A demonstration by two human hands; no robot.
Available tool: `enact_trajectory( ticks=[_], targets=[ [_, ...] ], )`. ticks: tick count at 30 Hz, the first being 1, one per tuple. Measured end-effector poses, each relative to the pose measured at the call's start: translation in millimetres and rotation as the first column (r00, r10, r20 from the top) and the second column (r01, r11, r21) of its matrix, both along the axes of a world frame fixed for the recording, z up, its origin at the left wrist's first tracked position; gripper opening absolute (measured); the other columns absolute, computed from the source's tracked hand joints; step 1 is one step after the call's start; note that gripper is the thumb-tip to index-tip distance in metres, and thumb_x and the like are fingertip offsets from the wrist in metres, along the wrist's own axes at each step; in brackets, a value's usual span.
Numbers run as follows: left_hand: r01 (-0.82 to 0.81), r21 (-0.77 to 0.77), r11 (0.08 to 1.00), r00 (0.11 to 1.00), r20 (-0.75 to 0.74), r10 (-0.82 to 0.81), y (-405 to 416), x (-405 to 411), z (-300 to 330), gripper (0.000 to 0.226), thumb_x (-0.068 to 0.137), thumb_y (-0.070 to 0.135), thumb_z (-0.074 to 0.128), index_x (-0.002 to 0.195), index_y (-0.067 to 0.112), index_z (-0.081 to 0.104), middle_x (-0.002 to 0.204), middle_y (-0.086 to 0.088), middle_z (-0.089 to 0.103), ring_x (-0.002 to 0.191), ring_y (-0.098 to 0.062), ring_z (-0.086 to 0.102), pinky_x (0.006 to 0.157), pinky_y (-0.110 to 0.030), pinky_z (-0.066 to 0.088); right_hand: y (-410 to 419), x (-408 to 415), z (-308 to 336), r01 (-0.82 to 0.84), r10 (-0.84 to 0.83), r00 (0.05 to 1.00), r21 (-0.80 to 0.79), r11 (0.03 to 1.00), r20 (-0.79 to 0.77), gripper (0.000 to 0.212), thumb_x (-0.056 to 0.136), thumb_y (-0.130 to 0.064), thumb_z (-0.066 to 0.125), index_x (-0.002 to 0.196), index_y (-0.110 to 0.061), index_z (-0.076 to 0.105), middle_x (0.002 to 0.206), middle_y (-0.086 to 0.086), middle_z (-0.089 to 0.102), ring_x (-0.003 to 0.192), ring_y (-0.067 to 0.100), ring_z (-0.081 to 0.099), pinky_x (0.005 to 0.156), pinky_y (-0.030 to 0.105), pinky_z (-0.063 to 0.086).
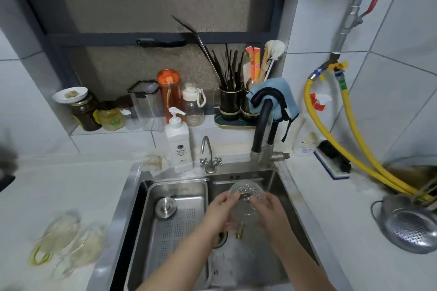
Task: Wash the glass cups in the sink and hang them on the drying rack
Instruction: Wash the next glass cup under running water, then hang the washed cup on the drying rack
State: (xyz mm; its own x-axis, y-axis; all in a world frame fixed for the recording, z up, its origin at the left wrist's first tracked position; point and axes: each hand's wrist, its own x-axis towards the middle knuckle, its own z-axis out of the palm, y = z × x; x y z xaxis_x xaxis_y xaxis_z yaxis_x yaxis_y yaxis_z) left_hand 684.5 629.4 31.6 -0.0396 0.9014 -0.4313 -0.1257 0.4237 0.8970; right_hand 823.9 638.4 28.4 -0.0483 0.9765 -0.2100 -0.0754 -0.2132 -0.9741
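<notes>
Cup: a clear glass cup (246,198) is held over the right basin of the sink (132,186), rim tipped away, probably so it can drain and be rubbed.
Left grip: the left hand (218,212) grasps the cup's left wall, fingers curled round it.
Right grip: the right hand (272,211) clasps the opposite wall, steadying it.
More cups: blurred glassware (68,241) lies on the tabletop (59,186), near left, seemingly waiting its turn.
Soap: a pump bottle (178,142) stands just behind the sink, within reach.
Rack: no drying rack is visible.
Room: white tiled walls, a dark window at the far side, yellow hoses (350,146) at right.
</notes>
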Motion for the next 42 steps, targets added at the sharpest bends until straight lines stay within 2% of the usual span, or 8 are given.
enact_trajectory(
  ticks=[5, 8, 11, 21, 27, 32, 36, 42],
  targets=[
    [-0.074, -0.095, 0.993, 0.997, -0.016, 0.073, -14.5, 21.3, -15.0, 0.011, 0.093, 0.042, 0.058, 0.092, 0.031, 0.059, 0.088, 0.004, 0.066, 0.066, -0.015, 0.059, 0.059, -0.024, 0.047, 1.9, 15.4, -23.4, -0.040, 0.039, 0.999, -0.095, 0.995, -0.013, 0.020, 0.084, -0.023, 0.071, 0.102, -0.021, 0.063, 0.100, 0.008, 0.071, 0.088, 0.023, 0.070, 0.074, 0.037, 0.056],
    [-0.099, -0.118, 0.988, 0.995, -0.015, 0.098, -23.7, 28.8, -25.3, 0.031, 0.091, 0.046, 0.059, 0.115, 0.026, 0.062, 0.093, 0.004, 0.069, 0.055, -0.012, 0.062, 0.052, -0.020, 0.046, -2.5, 20.5, -31.6, -0.058, 0.051, 0.997, -0.114, 0.992, -0.060, 0.027, 0.071, -0.032, 0.080, 0.093, -0.021, 0.070, 0.087, 0.007, 0.074, 0.071, 0.014, 0.070, 0.061, 0.026, 0.053],
    [-0.138, -0.110, 0.984, 0.990, -0.057, 0.132, -34.4, 29.7, -29.7, 0.041, 0.092, 0.043, 0.059, 0.127, 0.022, 0.057, 0.094, 0.004, 0.068, 0.048, -0.007, 0.062, 0.047, -0.018, 0.048, -10.6, 20.2, -36.8, -0.112, 0.103, 0.991, -0.112, 0.987, -0.081, 0.032, 0.070, -0.036, 0.080, 0.098, -0.025, 0.071, 0.088, 0.000, 0.075, 0.081, 0.017, 0.071, 0.074, 0.033, 0.057],
    [-0.391, -0.003, 0.920, 0.920, -0.028, 0.391, -95.2, -43.9, -7.8, 0.048, 0.085, 0.037, 0.071, 0.127, 0.024, 0.051, 0.112, 0.000, 0.067, 0.067, -0.018, 0.066, 0.057, -0.021, 0.054, -43.7, -53.2, -15.8, -0.276, 0.276, 0.961, 0.043, 0.960, 0.019, 0.017, 0.085, -0.028, 0.070, 0.097, -0.037, 0.061, 0.104, -0.011, 0.069, 0.097, 0.011, 0.066, 0.092, 0.040, 0.051],
    [-0.561, 0.108, 0.821, 0.826, -0.002, 0.564, -159.0, -123.3, 10.8, 0.030, 0.087, 0.031, 0.070, 0.114, 0.023, 0.064, 0.078, 0.004, 0.070, 0.068, -0.023, 0.059, 0.067, -0.033, 0.054, -79.9, -147.6, 6.8, -0.470, 0.473, 0.881, 0.089, 0.878, -0.008, 0.045, 0.086, -0.027, 0.069, 0.128, -0.025, 0.054, 0.120, -0.013, 0.059, 0.110, 0.010, 0.058, 0.103, 0.039, 0.046],
    [-0.712, 0.129, 0.690, 0.698, 0.028, 0.715, -228.2, -200.7, 25.8, 0.018, 0.088, 0.026, 0.069, 0.102, 0.031, 0.058, 0.084, 0.006, 0.068, 0.067, -0.022, 0.062, 0.073, -0.036, 0.055, -130.2, -243.4, 20.2, -0.605, 0.612, 0.791, 0.130, 0.786, -0.018, 0.020, 0.088, -0.010, 0.066, 0.088, -0.029, 0.058, 0.090, -0.013, 0.067, 0.077, -0.003, 0.064, 0.068, 0.013, 0.052],
    [-0.780, 0.163, 0.604, 0.611, -0.010, 0.791, -286.3, -266.2, 31.6, 0.032, 0.088, 0.029, 0.068, 0.117, 0.027, 0.054, 0.099, -0.002, 0.066, 0.068, -0.021, 0.064, 0.069, -0.032, 0.057, -183.3, -321.9, 27.1, -0.654, 0.662, 0.749, 0.145, 0.743, -0.013, 0.018, 0.086, -0.014, 0.069, 0.096, -0.024, 0.058, 0.098, -0.002, 0.067, 0.086, 0.009, 0.064, 0.081, 0.031, 0.051],
    [-0.830, 0.200, 0.520, 0.522, -0.047, 0.852, -357.4, -348.5, 31.7, 0.034, 0.091, 0.033, 0.065, 0.118, 0.023, 0.048, 0.105, 0.000, 0.062, 0.085, -0.029, 0.067, 0.083, -0.041, 0.056, -252.8, -416.0, 31.4, -0.704, 0.717, 0.695, 0.155, 0.693, -0.051, 0.018, 0.088, -0.014, 0.066, 0.102, -0.021, 0.056, 0.089, -0.012, 0.061, 0.077, 0.001, 0.060, 0.061, 0.017, 0.045]
  ],
)
